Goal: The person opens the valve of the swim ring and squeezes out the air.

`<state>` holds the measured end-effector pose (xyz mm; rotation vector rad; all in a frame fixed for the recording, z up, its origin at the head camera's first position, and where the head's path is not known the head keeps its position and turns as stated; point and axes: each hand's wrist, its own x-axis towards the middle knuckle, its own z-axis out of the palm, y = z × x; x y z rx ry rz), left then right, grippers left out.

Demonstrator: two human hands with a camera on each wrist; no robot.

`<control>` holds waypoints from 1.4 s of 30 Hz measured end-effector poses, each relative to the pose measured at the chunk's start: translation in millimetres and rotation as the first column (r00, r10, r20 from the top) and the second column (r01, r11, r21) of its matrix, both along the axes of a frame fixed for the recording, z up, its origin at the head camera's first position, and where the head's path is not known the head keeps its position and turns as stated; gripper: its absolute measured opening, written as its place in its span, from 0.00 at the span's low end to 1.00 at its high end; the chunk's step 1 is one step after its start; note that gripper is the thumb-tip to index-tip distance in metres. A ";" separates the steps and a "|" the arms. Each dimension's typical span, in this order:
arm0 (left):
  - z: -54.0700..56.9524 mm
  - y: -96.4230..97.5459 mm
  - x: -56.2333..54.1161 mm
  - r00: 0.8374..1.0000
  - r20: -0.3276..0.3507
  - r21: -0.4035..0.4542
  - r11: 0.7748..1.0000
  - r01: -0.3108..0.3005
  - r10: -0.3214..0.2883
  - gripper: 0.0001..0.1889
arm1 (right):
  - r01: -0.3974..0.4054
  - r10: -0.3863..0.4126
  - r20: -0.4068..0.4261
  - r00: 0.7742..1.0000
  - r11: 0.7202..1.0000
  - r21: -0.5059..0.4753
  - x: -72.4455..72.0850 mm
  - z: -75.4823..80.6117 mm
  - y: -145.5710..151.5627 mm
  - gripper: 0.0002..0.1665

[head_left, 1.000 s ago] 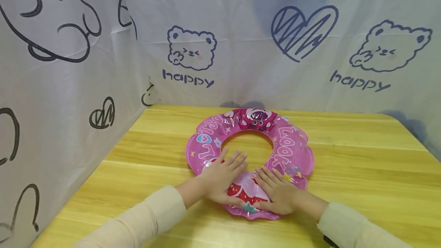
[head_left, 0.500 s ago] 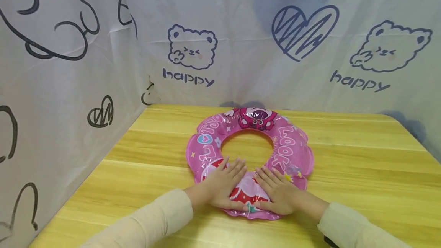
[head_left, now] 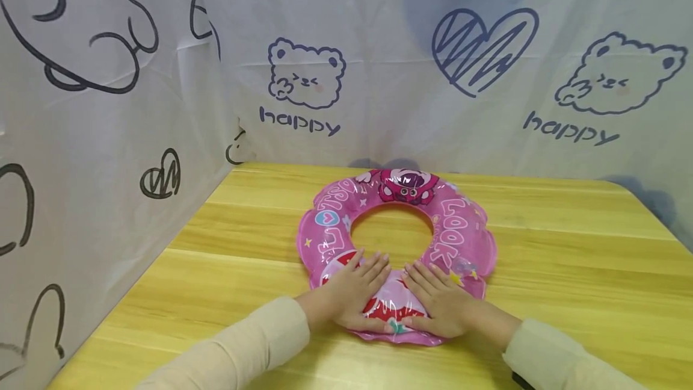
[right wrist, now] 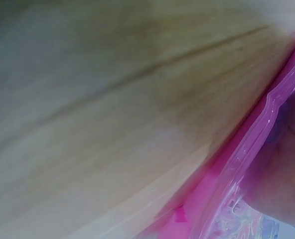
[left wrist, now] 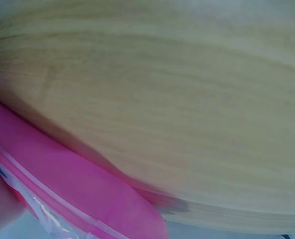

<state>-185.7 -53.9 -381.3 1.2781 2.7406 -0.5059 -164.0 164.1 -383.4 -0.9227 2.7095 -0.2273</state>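
A pink inflatable swim ring (head_left: 467,245) lies flat on the wooden table, puffed up, with a bear print at its far side and white lettering down both sides. My left hand (head_left: 354,294) rests on the near left part of the ring, fingers straight and pointing toward the hole. On the near right part lies my right hand (head_left: 441,303), its fingers also straight. Both thumbs reach toward each other over the strawberry print. In the left wrist view the ring's pink seam (left wrist: 77,174) runs along the lower left. The right wrist view shows the right hand (right wrist: 282,174) against the ring's edge.
The yellow wood-grain table (head_left: 216,294) spreads around the ring. Behind it hangs a white cloth (head_left: 379,107) printed with bears, hearts and the word "happy". Another white cloth (head_left: 108,137) with black drawings runs along the left side.
My left hand has shifted slightly toward me and right on the ring, its fingers drawing back from the hole. The right hand and the ring stay nearly the same; the head view has shifted slightly.
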 end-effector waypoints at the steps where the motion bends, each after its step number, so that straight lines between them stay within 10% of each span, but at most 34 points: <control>1: 0.3 0.3 0.3 1.000 -0.005 -0.007 1.000 0.001 -0.001 0.52 | 0.000 0.000 0.001 1.000 1.000 -0.001 0.4 0.5 -0.1 0.48; 13: 0.5 4.1 0.6 0.998 -0.061 -0.117 0.993 -0.013 0.006 0.52 | 0.014 -0.014 0.009 1.000 0.999 0.039 0.9 3.2 -1.5 0.47; 27: -12.2 -9.4 -9.7 0.997 0.067 0.127 0.992 0.019 -0.028 0.52 | 0.011 -0.018 -0.041 0.999 0.987 -0.162 5.5 7.0 5.0 0.47; 42: -6.0 -37.6 -27.9 0.968 -0.045 0.139 0.958 0.252 -0.248 0.46 | -0.009 -0.062 -0.215 0.975 0.949 -0.315 -3.3 64.6 4.1 0.35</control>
